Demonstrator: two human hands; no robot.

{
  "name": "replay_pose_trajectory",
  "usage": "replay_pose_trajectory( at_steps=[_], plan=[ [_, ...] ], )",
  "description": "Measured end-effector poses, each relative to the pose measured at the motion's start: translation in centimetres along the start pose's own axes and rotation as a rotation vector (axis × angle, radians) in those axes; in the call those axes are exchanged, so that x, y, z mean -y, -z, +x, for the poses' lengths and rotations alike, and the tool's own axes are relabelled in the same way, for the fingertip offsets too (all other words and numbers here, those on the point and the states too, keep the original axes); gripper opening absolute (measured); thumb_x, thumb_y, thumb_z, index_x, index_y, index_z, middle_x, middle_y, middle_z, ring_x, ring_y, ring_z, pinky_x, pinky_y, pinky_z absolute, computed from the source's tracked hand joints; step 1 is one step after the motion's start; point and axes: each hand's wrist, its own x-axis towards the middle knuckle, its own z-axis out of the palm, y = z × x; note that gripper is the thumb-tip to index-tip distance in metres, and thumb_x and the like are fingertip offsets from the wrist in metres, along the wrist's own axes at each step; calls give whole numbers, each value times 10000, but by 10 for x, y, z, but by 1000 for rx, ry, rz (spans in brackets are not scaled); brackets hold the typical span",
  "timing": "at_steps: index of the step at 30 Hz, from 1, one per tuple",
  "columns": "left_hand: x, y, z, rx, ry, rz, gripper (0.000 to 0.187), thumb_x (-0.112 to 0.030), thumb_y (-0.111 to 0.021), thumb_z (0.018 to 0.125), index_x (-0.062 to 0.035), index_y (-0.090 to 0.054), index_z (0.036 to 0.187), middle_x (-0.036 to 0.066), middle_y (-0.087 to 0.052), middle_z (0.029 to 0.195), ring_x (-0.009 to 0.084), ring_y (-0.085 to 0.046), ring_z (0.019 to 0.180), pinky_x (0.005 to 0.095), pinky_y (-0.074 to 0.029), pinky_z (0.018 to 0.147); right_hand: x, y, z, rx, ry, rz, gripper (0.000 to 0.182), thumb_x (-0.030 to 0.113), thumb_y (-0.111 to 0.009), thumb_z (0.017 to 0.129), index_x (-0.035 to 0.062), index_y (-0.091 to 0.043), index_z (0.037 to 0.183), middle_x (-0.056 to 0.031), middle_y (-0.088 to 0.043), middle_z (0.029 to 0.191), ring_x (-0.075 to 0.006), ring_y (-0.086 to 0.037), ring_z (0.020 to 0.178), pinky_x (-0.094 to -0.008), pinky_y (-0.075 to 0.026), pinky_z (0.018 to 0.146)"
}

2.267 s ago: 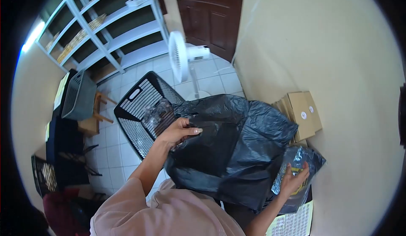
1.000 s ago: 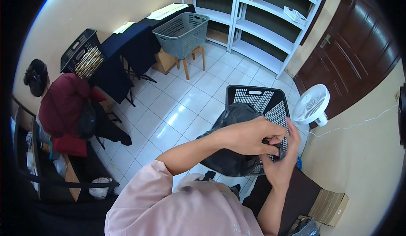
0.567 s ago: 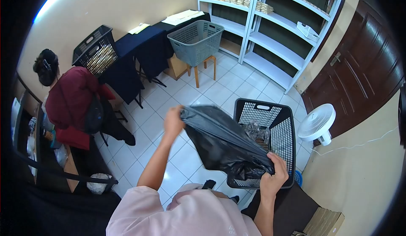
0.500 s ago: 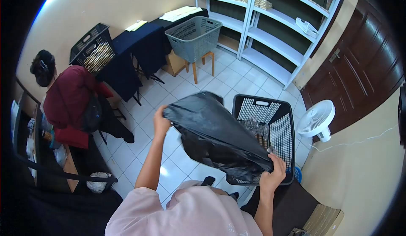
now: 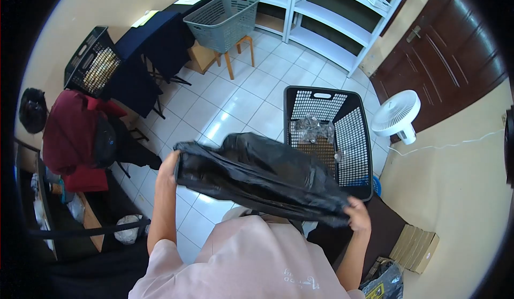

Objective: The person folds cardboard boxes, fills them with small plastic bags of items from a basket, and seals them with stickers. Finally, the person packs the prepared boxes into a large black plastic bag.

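Note:
A black plastic bag (image 5: 257, 173) is stretched sideways in front of my body, its sheet folded and crumpled. My left hand (image 5: 170, 166) is closed on its left end. At the opposite end, my right hand (image 5: 357, 214) grips the bag's edge, slightly blurred. Just beyond the bag stands a black plastic basket (image 5: 360, 103) with perforated walls. Inside it lie some crumpled clear plastic packets (image 5: 313, 129) on the bottom. The bag hides part of the basket's near left side.
A person in a dark red top (image 5: 69, 133) sits at the left. A grey basket (image 5: 222, 28) rests on a wooden stool. To the right are a white fan (image 5: 396, 114) and a brown door (image 5: 441, 58). White shelves (image 5: 326, 53) stand at the back; cardboard pieces (image 5: 415, 248) lie at lower right.
Both hands have drawn the bag nearer my body and pulled it wider, the left hand moving left and down. More of the basket's inside shows. My view has tilted downward.

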Motion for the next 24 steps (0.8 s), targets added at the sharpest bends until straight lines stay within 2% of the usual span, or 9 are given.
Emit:
replay_pose_trajectory(
  at_steps=[2, 4, 8, 10, 14, 18, 20, 22, 24],
  plan=[
    [12, 27, 4, 628, -212, 589, 211, -75, -605, 796, 31, -646, 974, 131, -679, 940, 237, -649, 861, 371, -510, 838, -18, 22, 8, -104, 310, 721, 389, -57, -431, 786, -45, -541, 1159, -143, -638, 1091, -258, -644, 962, -372, -533, 875],
    [32, 40, 11, 618, -237, 912, 289, -84, -707, 724, -2, -649, 995, 117, -677, 956, 221, -634, 886, 353, -490, 862, -9, 14, 0, -297, 385, 960, 377, -39, -453, 793, -47, -540, 1159, -128, -639, 1078, -251, -640, 961, -344, -524, 858],
    [26, -1, 21, 422, -91, -391, 254, -204, -606, 901, 36, -604, 983, 132, -678, 939, 246, -667, 864, 374, -526, 847, 6, 3, -45, 88, 550, 675, 324, 7, -547, 799, -47, -578, 1117, -116, -636, 1095, -206, -631, 950, -289, -507, 818],
    [21, -7, 22, 500, -100, -451, 289, -231, -593, 910, 43, -608, 1002, 163, -677, 965, 304, -666, 896, 418, -528, 858, 7, 7, -59, 288, 293, -142, 257, 82, -686, 770, -21, -655, 1003, -84, -664, 1021, -150, -618, 916, -271, -476, 803],
    [35, 4, 21, 785, -197, 499, 461, -347, -654, 877, 33, -595, 1132, 156, -648, 975, 232, -621, 975, 353, -495, 873, -26, 50, -69, -348, 256, 780, 198, 158, -580, 932, 7, -620, 1053, -104, -661, 1069, -221, -627, 983, -349, -482, 892],
    [27, -72, -4, 803, -186, 509, 494, -229, -792, 760, -92, -561, 1175, 47, -543, 824, 180, -567, 837, 324, -457, 804, 13, 11, -96, -505, 396, 1062, 257, 194, -573, 937, -17, -611, 1079, -124, -651, 1081, -237, -622, 989, -362, -478, 894],
    [33, -82, 11, 935, -1099, 1184, 382, -104, -776, 740, -57, -609, 1080, 49, -541, 849, 188, -550, 737, 318, -461, 697, 11, 12, -112, -512, 441, 1043, 306, 224, -599, 923, -32, -606, 1089, -131, -651, 1072, -239, -619, 997, -362, -473, 897],
    [37, -75, 27, 940, -731, 1232, 82, -99, -720, 801, -37, -667, 815, 58, -629, 818, 199, -571, 690, 304, -477, 680, -1, 27, -134, -388, 352, 453, 424, 287, -676, 864, -50, -590, 1106, -136, -641, 1067, -222, -608, 999, -343, -460, 894],
    [36, -71, 44, 652, -375, 702, 167, -175, -653, 883, -21, -678, 823, 74, -654, 766, 180, -563, 605, 264, -471, 611, 18, 13, -141, -220, 407, 402, 452, 199, -780, 742, -33, -584, 1076, -90, -613, 1024, -185, -581, 946, -304, -444, 886]
  ],
)
